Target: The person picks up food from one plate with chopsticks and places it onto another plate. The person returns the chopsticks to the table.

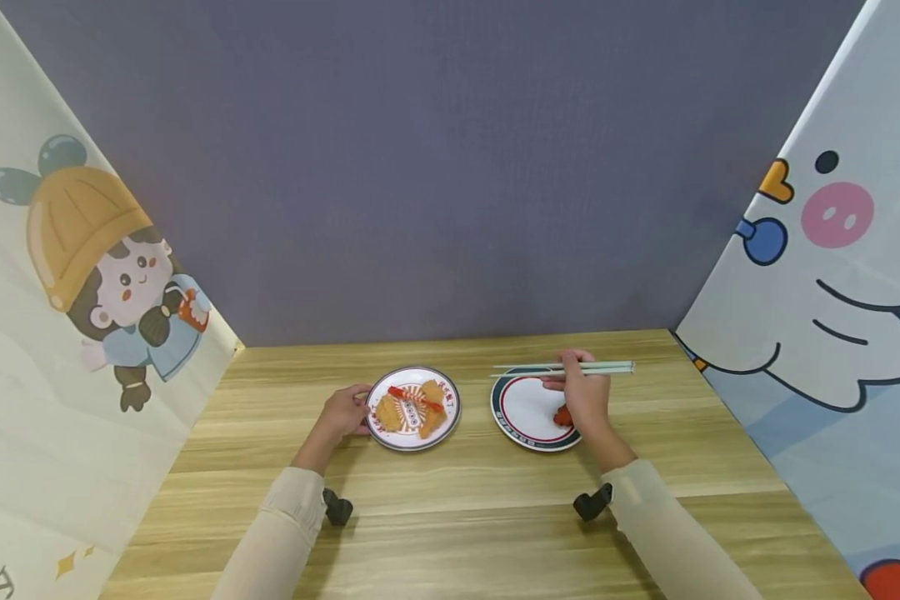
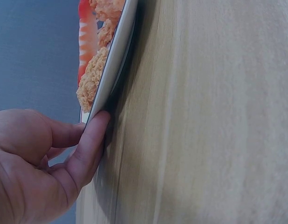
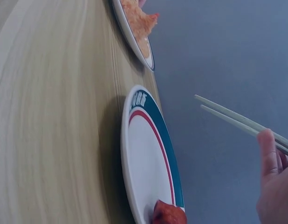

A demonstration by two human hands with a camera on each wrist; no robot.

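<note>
My left hand (image 1: 345,412) pinches the left edge of a white plate (image 1: 412,374), with the thumb on top and fingers beneath the rim in the left wrist view. On this plate lie several golden fried pieces (image 2: 92,80) and a red-and-white ridged strip (image 2: 88,35). My right hand (image 1: 587,398) grips a pair of pale green chopsticks (image 1: 611,367), held above a second plate (image 1: 521,408). Their tips (image 3: 198,100) point left, slightly apart, with nothing between them. A red, glossy food piece (image 3: 168,214) lies on this second plate, partly hidden by my hand in the head view.
Both plates stand side by side on a wood-grain table (image 1: 435,517), a gap between them. A grey-blue panel (image 1: 450,183) rises behind the table. Cartoon-printed sheets flank it on the left (image 1: 30,400) and right (image 1: 817,450).
</note>
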